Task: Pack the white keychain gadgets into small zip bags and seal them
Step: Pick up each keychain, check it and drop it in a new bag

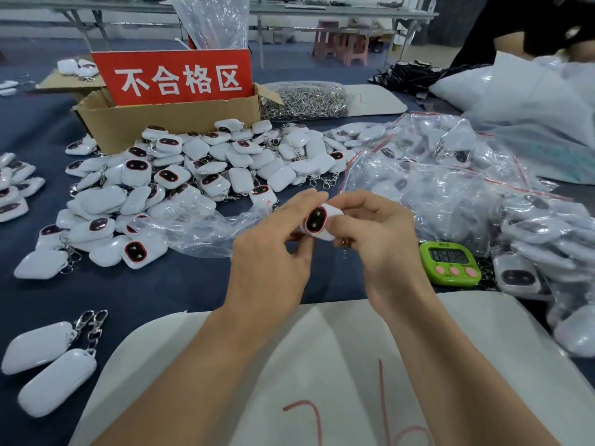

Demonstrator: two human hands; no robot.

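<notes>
Both hands hold one white keychain gadget [318,222] with a dark oval face above the table's middle. My left hand [273,249] pinches its left side with fingertips. My right hand [376,239] curls round its right side, and its metal clasp [346,243] hangs below. A large heap of loose white gadgets [193,175] lies behind on the dark cloth. Empty clear zip bags [206,230] lie just left of my hands. Bagged gadgets with red zip strips [450,175] pile up at the right.
A cardboard box [161,120] with a red sign stands behind the heap, beside a bag of metal clasps [306,101]. A green timer [450,262] sits right of my hands. Two gadgets [48,368] lie front left. White sheet [322,365] lies under my forearms. Another person [531,30] is far right.
</notes>
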